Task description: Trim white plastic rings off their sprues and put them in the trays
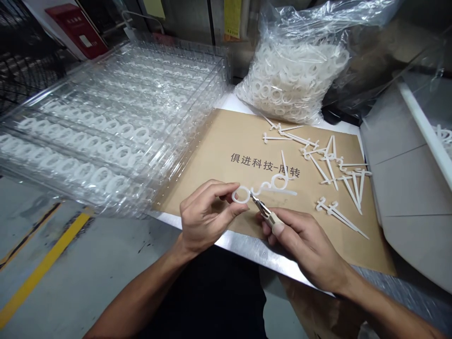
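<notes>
Between thumb and fingers, my left hand (206, 214) pinches a white plastic ring (241, 194) at its left side. A thin curved runner (263, 187) joins that ring to a second ring (279, 181) and a long sprue stem (284, 192). My right hand (300, 235) is closed around a pair of nippers (264, 209). Their jaw tips meet the runner just right of the held ring; whether the plastic is cut through there I cannot tell. Several loose white sprue pieces (341, 216) lie on the cardboard to the right.
Brown cardboard (212, 155) with printed characters covers the metal-edged table. Clear plastic trays (106, 113) with rows of white rings stand stacked at left. A plastic bag (293, 75) full of rings sits at the back. A pale bin (399, 155) borders the right side.
</notes>
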`<act>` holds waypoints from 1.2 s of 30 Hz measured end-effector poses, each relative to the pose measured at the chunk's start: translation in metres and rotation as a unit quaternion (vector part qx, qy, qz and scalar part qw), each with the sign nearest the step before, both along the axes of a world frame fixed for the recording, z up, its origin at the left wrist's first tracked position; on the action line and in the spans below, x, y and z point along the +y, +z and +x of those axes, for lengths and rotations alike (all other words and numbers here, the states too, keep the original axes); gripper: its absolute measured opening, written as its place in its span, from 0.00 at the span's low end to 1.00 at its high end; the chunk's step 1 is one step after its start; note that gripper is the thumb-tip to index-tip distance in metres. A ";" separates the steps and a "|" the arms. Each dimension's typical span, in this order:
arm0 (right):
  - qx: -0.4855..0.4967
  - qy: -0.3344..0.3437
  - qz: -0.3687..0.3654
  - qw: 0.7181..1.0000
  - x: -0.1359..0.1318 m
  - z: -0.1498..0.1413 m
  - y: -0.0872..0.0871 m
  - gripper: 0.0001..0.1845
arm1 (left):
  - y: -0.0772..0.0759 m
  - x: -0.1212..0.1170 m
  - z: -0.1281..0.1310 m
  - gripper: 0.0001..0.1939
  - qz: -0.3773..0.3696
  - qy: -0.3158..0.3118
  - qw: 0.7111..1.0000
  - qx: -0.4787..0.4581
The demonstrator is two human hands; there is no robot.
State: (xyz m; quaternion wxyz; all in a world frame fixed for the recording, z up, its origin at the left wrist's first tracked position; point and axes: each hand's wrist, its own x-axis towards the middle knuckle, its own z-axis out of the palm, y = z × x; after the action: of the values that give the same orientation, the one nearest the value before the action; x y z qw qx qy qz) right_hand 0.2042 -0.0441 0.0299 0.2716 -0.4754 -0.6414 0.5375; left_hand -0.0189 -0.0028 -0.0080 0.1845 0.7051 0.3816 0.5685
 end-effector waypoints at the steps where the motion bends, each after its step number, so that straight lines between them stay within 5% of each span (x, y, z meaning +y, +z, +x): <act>1: -0.001 0.000 -0.001 1.000 0.000 0.000 0.000 0.18 | 0.000 0.000 0.000 0.19 0.000 0.001 1.000 0.001; 36: -0.070 0.011 0.061 0.996 0.000 -0.006 0.001 0.20 | 0.001 0.001 0.002 0.17 0.020 0.002 1.000 0.014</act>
State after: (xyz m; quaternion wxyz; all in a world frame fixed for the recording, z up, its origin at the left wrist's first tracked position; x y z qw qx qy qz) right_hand 0.1982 -0.0444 0.0310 0.2483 -0.4875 -0.6954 0.4660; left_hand -0.0173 -0.0015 -0.0073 0.1637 0.7159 0.3742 0.5663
